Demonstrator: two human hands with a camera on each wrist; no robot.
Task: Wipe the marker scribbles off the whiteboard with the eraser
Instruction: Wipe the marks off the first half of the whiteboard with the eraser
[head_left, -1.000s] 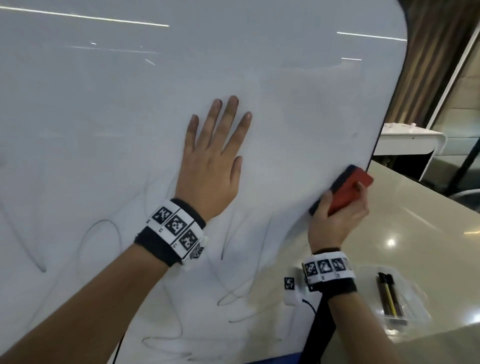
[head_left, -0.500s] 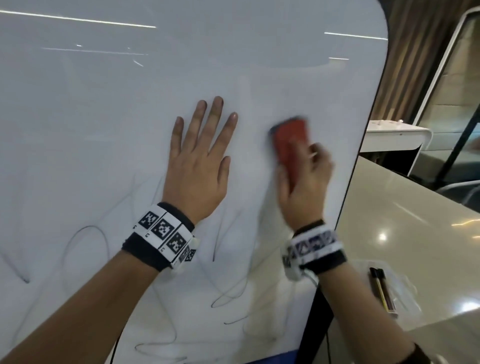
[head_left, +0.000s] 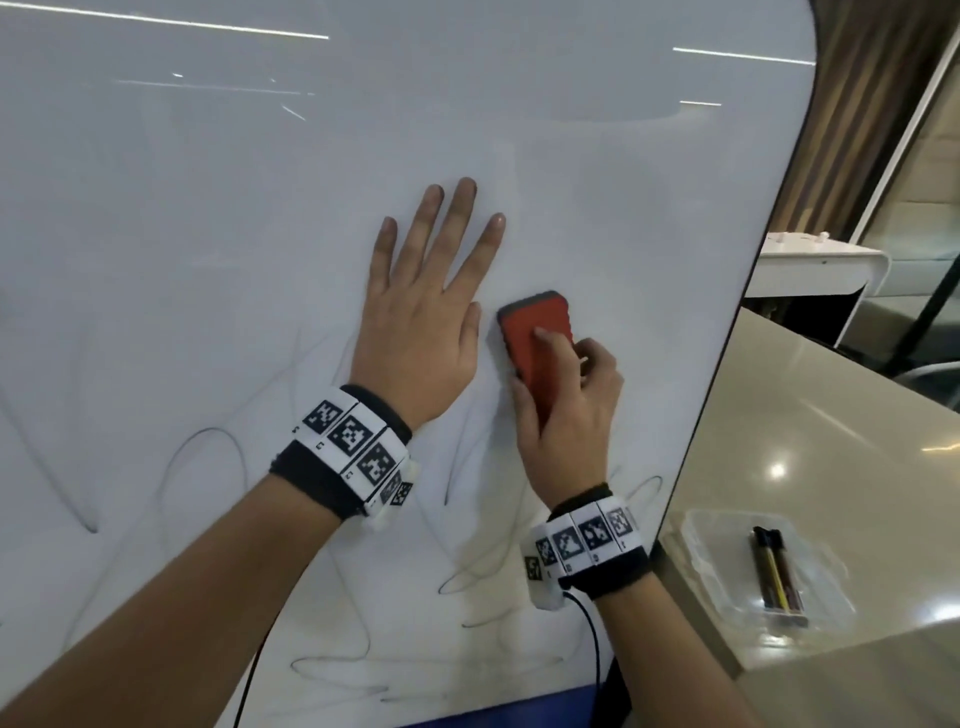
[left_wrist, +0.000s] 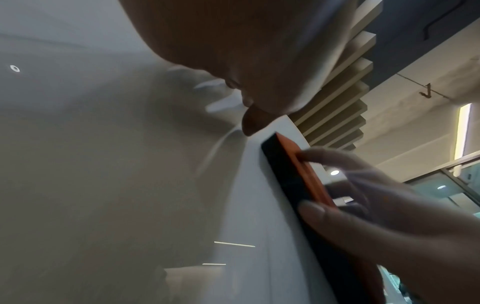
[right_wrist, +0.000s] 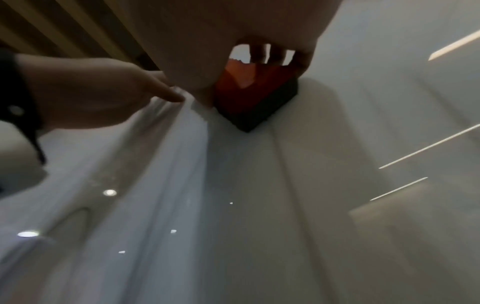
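I'm gripping the eraser (head_left: 537, 340) in my right hand (head_left: 571, 415), its felt on the board (head_left: 623, 208) (wrist view only); my left hand (head_left: 421, 332) is lying flat, fingers straight, beside it.

Both forearms bare. Each wrist wears a black band (head_left: 332, 480) with white fiducial-marker tiles (head_left: 584, 535); black cable (head_left: 592, 634) hangs below right band.

I see the whiteboard (head_left: 571, 156) glossy and smooth, reflecting ceiling lights. The eraser (head_left: 537, 343) has a matt red plastic-looking back over a dark matt pad that sits on the board. On the right, the table (head_left: 810, 441) is polished and shiny, with a clear plastic tray (head_left: 711, 551) holding glossy markers (head_left: 776, 577). I see dark cloth wristbands (head_left: 317, 478).
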